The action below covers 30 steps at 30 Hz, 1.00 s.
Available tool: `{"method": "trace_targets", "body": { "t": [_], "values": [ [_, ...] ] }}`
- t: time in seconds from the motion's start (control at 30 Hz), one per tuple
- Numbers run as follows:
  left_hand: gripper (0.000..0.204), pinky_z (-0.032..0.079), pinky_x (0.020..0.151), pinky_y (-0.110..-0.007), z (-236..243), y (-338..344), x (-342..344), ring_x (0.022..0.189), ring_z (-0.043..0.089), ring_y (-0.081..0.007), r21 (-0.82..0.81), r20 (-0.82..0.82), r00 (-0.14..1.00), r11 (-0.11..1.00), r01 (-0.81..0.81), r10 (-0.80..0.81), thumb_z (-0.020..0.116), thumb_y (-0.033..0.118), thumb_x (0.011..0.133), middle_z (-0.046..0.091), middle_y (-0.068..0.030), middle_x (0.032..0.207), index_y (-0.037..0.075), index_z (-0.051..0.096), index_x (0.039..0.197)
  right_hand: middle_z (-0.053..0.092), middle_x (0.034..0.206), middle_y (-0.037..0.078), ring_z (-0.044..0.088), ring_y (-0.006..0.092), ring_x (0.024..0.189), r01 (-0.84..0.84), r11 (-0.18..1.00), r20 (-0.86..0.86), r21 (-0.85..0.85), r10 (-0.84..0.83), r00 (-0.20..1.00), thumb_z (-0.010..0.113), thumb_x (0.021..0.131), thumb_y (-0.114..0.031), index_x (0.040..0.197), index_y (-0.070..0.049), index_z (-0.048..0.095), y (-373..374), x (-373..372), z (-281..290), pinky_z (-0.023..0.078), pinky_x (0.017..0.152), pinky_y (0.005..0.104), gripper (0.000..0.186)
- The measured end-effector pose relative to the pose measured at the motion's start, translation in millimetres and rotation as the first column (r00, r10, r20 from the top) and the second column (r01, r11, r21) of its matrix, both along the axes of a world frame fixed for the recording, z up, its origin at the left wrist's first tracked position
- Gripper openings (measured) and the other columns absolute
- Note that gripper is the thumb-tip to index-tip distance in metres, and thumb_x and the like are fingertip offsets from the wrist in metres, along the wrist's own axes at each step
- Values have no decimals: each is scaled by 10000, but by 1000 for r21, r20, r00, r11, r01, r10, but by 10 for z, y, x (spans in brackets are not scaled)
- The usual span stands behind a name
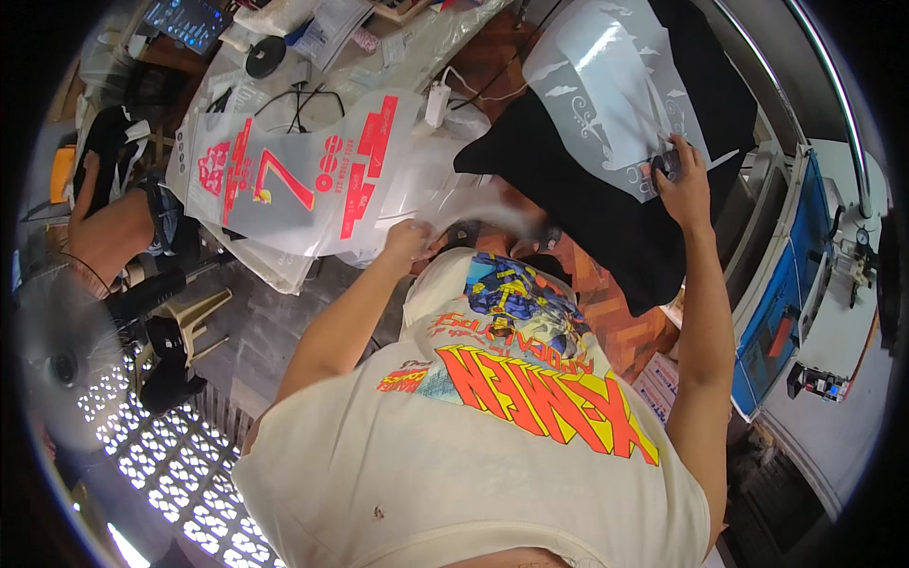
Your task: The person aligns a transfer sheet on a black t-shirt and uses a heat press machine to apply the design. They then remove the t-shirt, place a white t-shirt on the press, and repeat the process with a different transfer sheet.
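Note:
On the right, a black garment (pixel 559 189) is spread out, with a translucent film sheet (pixel 578 80) printed with pale swirls and cloud shapes lying on top. My right hand (pixel 688 185) is at that sheet's near right corner, fingers closed round the dark handle of a pair of scissors (pixel 666 168). The blades seem to point away from me over the film. Near the middle, my left hand (pixel 407 243) pinches a clear film strip (pixel 483 213), which is blurred and trails to the right. Just beyond it lies a clear film (pixel 312 156) with red print.
A plastic-covered table (pixel 379 85) holds cables, a white power adapter (pixel 436 104) and a black round lid (pixel 266 57). At left are a fan (pixel 64 364), a plastic stool (pixel 204 317) and another person's arm (pixel 114 237). Metal rails (pixel 833 85) and a blue panel (pixel 781 312) border the right.

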<state>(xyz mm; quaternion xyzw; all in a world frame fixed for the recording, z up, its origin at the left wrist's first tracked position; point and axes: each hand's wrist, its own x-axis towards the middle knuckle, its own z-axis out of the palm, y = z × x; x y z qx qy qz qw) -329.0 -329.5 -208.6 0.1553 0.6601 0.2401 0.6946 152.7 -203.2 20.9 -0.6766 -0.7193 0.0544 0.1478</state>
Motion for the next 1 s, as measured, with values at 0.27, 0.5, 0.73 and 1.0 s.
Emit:
{"method": "trace_targets", "body": {
  "t": [0.27, 0.5, 0.73, 1.0],
  "values": [
    [713, 552, 970, -479, 270, 276, -105, 1152, 647, -355, -486, 60, 982, 865, -127, 177, 636, 505, 981, 610, -226, 1343, -53, 489, 1401, 643, 1195, 231, 617, 408, 1134, 284, 958, 42, -44, -282, 958, 827, 796, -383, 1312, -38, 594, -402, -435, 169, 502, 954, 493, 663],
    [392, 599, 774, -360, 2308, 1147, 1091, 820, 737, -216, 537, 82, 450, 419, 732, -889, 696, 298, 982, 764, -138, 946, -43, 698, 1175, 679, 995, 137, 702, 248, 844, 520, 845, -696, -123, -447, 562, 826, 860, -234, 1383, -21, 544, -1375, -637, 261, 583, 739, 355, 631],
    [649, 216, 1218, -600, 2188, 1133, 2883, 1477, 309, -437, 405, -910, 383, -528, 747, -156, 708, 434, 911, 453, -171, 1542, 95, 540, 1438, 659, 943, 85, 666, 147, 667, 465, 683, -798, -563, -595, -92, 720, 964, -167, 1444, -57, 495, -2358, -843, 85, 543, 550, 284, 542],
    [290, 309, 1198, -578, 1957, 1653, 2483, 1392, 486, -358, 360, -905, 410, -719, 595, -114, 714, 213, 916, 614, -50, 1409, 150, 729, 1198, 666, 1004, 105, 670, 145, 816, 192, 751, -775, -631, -617, -135, 646, 1010, -138, 1474, -77, 484, -2619, -1288, -60, 541, 633, 269, 495]
  ]
}}
